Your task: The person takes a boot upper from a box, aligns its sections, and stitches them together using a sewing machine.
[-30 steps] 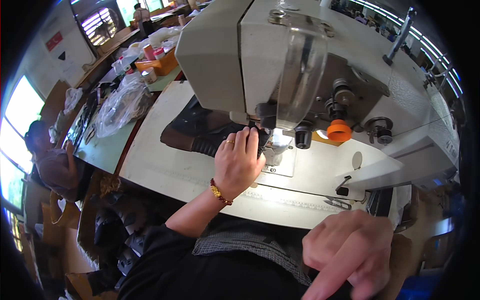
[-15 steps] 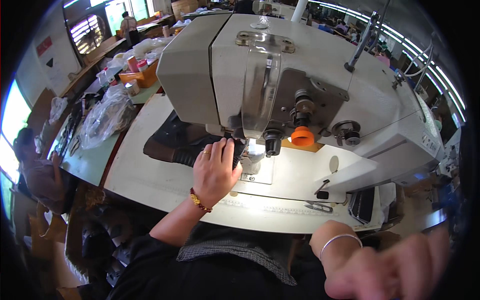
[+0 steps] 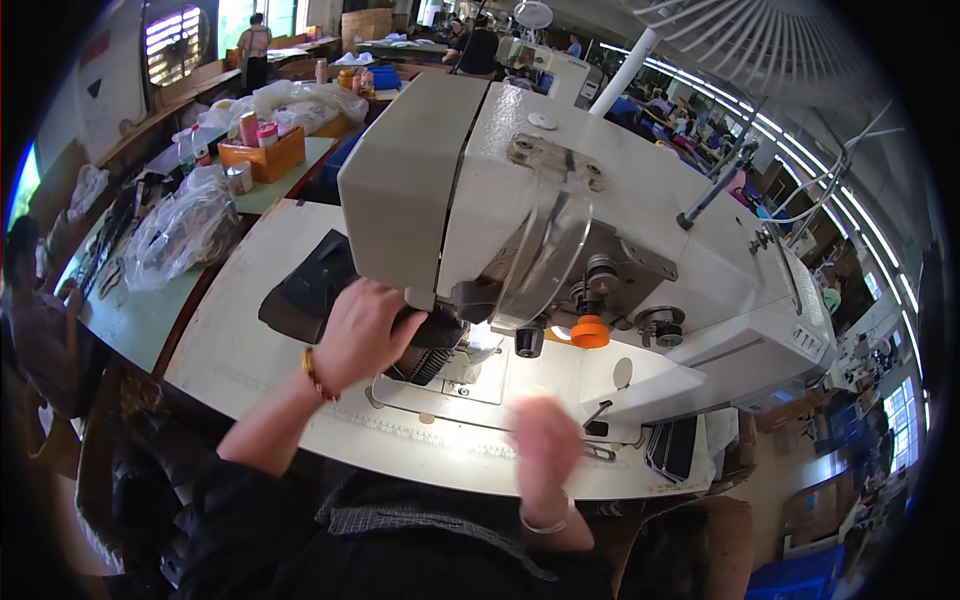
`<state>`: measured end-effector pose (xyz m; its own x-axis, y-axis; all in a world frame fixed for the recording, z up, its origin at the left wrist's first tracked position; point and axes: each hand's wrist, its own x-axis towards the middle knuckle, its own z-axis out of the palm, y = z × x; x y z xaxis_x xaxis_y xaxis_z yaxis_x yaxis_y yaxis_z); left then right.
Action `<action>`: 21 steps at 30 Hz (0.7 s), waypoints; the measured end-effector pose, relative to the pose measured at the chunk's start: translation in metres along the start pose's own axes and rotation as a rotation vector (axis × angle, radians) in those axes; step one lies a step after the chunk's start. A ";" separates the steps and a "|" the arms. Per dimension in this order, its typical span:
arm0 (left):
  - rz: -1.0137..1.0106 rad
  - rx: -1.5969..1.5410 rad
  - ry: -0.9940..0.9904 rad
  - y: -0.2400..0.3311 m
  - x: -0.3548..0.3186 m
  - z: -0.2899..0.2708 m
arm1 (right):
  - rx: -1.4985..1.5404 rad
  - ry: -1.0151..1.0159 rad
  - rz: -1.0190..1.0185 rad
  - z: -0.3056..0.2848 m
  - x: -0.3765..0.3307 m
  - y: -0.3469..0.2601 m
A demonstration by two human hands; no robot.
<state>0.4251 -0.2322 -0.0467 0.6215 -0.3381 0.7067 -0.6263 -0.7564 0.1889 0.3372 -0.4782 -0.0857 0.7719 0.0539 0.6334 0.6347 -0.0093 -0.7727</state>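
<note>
My left hand (image 3: 365,335) is at the lower left end of the sewing machine (image 3: 395,195). Its fingers are curled beside a small grey tab (image 3: 418,299) under the machine head; the fingertips are partly hidden, so what they grip cannot be made out. Below and behind that hand lies a dark leather-like workpiece (image 3: 308,285), with a black ribbed part (image 3: 425,366) near the needle area. Over the front of the lit bed, my right hand (image 3: 546,440) is smeared by motion. Whether it holds anything does not show.
Small snips (image 3: 598,453) lie at the bed's front right, near dark flat cases (image 3: 672,448). An orange box (image 3: 262,160) and a clear plastic bag (image 3: 180,225) sit on the green side table (image 3: 135,318). A person (image 3: 40,320) is at the far left.
My left hand has moved from the top of the workpiece, left toward the machine head. My right hand has swung inward from the lower right to over the bed. The view has shifted.
</note>
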 end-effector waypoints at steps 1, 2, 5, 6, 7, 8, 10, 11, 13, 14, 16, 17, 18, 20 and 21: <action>0.000 -0.011 -0.009 -0.009 0.007 0.007 | -0.207 -0.145 0.246 0.018 0.007 0.020; 0.056 -0.098 -0.122 -0.017 0.014 0.012 | -0.209 -0.159 0.221 0.035 0.005 0.050; 0.092 -0.298 -0.413 -0.036 0.040 0.007 | -0.245 -0.211 0.078 0.062 0.006 0.086; 0.076 -0.356 -0.589 -0.034 0.051 0.003 | -0.148 -0.235 0.087 0.069 0.010 0.085; 0.061 -0.414 -0.767 -0.035 0.060 0.002 | -0.051 -0.257 0.095 0.076 0.013 0.085; 0.144 -0.378 -0.765 -0.039 0.065 0.004 | 0.033 -0.201 0.139 0.085 0.014 0.092; 0.191 -0.385 -0.794 -0.044 0.073 -0.001 | -0.021 -0.223 0.165 0.087 0.005 0.095; 0.234 -0.393 -0.816 -0.043 0.077 -0.005 | -0.076 -0.254 0.189 0.088 0.002 0.094; 0.213 -0.466 -0.884 -0.058 0.077 0.013 | 0.005 -0.156 0.118 0.101 0.001 0.093; 0.189 -0.542 -0.951 -0.064 0.076 0.022 | 0.033 -0.144 0.160 0.104 0.006 0.082; 0.180 -0.454 -1.000 -0.045 0.087 0.001 | 0.073 -0.089 0.229 0.105 0.008 0.069; 0.170 -0.352 -1.039 -0.039 0.093 -0.009 | 0.072 -0.090 0.228 0.107 0.008 0.070; 0.168 -0.352 -1.037 -0.036 0.092 -0.007 | 0.076 -0.092 0.277 0.108 0.006 0.070; -0.212 -0.595 -1.100 -0.031 0.085 -0.005 | 0.081 -0.075 0.308 0.108 0.003 0.071; -0.219 -0.593 -1.099 -0.038 0.082 0.000 | 0.085 -0.080 0.310 0.107 0.002 0.071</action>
<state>0.4995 -0.2315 0.0035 0.6217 -0.7384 -0.2613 -0.3980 -0.5851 0.7065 0.3802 -0.3719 -0.1437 0.9206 0.1395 0.3647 0.3619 0.0461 -0.9311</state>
